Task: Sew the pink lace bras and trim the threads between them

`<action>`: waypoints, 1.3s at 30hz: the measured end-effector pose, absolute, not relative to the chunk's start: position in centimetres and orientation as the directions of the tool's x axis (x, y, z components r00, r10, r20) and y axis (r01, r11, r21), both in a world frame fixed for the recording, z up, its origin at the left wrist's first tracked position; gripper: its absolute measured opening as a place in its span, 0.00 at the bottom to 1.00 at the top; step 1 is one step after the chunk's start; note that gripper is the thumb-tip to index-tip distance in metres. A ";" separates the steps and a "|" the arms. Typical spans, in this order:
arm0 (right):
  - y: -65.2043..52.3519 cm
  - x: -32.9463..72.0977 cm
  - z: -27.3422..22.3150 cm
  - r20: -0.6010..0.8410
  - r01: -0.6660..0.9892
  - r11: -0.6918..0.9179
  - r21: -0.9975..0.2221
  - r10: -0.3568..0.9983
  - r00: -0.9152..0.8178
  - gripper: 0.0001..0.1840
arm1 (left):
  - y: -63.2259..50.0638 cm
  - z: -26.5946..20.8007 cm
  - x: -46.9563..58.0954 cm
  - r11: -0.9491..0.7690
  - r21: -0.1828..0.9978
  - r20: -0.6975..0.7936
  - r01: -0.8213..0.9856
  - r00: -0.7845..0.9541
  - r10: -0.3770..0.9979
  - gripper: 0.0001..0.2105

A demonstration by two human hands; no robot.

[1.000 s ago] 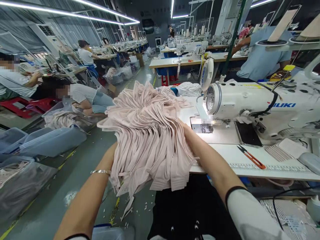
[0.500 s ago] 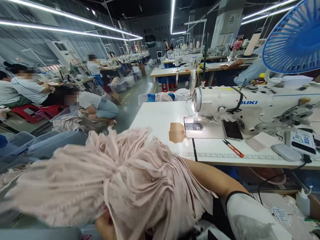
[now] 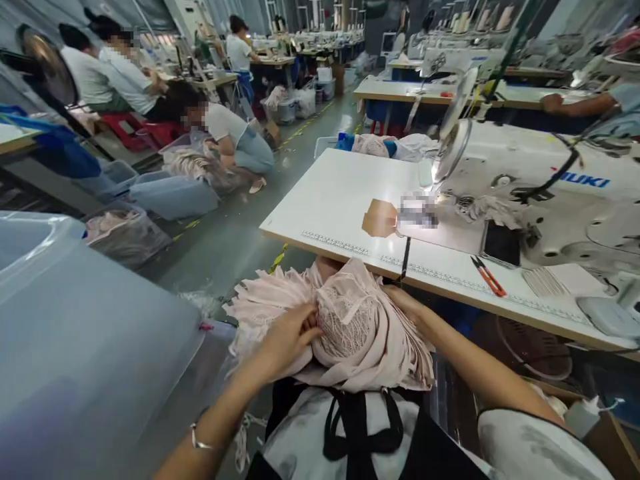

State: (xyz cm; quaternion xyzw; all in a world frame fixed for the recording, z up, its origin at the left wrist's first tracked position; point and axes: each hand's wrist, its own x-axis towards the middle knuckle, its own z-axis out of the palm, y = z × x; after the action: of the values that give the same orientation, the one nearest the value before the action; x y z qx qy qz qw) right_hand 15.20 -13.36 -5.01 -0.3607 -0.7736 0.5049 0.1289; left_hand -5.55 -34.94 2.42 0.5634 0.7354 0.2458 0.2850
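A thick bundle of pale pink bra pieces (image 3: 350, 320) rests on my lap, a lace cup facing up in the middle and many fabric strips fanned out on both sides. My left hand (image 3: 295, 333) is closed on the bundle beside the lace cup, its fingers curled into the fabric. My right hand (image 3: 403, 303) curves round the far right edge of the bundle, close under the table edge; its fingertips are hidden behind the fabric.
A white sewing table (image 3: 320, 193) stands ahead with a sewing machine (image 3: 545, 180), a brown card piece (image 3: 380, 218) and orange thread snips (image 3: 489, 277). A large translucent bin (image 3: 100, 347) is close on my left. A person (image 3: 225, 137) crouches beyond it.
The bundle has come down from the left onto my lap and is gathered together. My left hand now shows on top of it. The view has tilted down and turned left.
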 end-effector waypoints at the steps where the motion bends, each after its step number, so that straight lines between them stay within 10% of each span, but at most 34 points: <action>1: -13.5 15.5 -5.3 -0.204 0.433 0.194 -0.880 0.670 -0.714 0.34 | -35.1 2.7 -7.0 0.192 0.603 -0.084 0.775 -0.178 0.980 0.13; 5: -14.1 16.8 -4.5 -0.236 0.471 0.199 -0.859 0.663 -0.711 0.27 | -35.1 2.1 -10.8 0.040 0.332 -0.171 0.942 0.019 0.985 0.42; 10: -17.1 16.2 0.4 0.276 0.369 0.681 -0.633 0.643 -0.714 0.14 | -31.1 -0.9 -11.4 -0.118 0.328 -0.247 0.937 0.206 0.947 0.18; 13: -19.6 13.3 2.0 0.459 0.059 0.873 -0.484 0.311 -0.832 0.12 | -27.7 -1.7 -12.1 0.000 0.336 -0.372 0.942 0.132 0.919 0.16; 16: -20.8 9.1 1.1 0.333 -0.161 0.875 -0.456 0.000 -0.943 0.12 | -25.9 -1.7 -13.3 0.033 0.375 -0.405 0.927 0.132 0.905 0.13; 21: -21.4 4.1 -1.0 -0.029 0.122 0.935 -0.334 0.119 -0.992 0.14 | -27.6 -0.7 -15.2 0.093 0.460 -0.328 0.883 0.072 0.942 0.14; 25: -22.5 2.6 -1.6 -0.049 0.098 0.963 -0.252 0.088 -0.995 0.11 | -30.0 0.4 -15.7 0.256 0.623 -0.211 0.739 -0.155 0.965 0.18; 28: -22.3 2.2 -1.5 0.074 0.094 0.855 -0.510 0.152 -0.986 0.10 | -31.1 1.0 -15.6 0.280 0.681 -0.210 0.677 -0.185 0.960 0.18; 32: -20.2 2.7 2.1 0.109 -0.048 0.237 -0.970 0.253 -0.961 0.08 | -31.9 1.5 -15.4 0.208 0.662 -0.214 0.720 -0.084 0.973 0.15; 39: -16.4 8.4 11.4 0.395 -0.491 -0.016 -0.871 0.570 -0.720 0.08 | -32.4 1.9 -13.5 -0.012 0.627 -0.155 0.779 0.139 0.978 0.09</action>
State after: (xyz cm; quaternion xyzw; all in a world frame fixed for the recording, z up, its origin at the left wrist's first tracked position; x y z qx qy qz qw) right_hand 8.38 -16.41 11.44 -0.0334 -0.5943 0.7121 0.3724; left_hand -13.51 -32.39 1.88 0.6918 0.6348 0.1652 0.3018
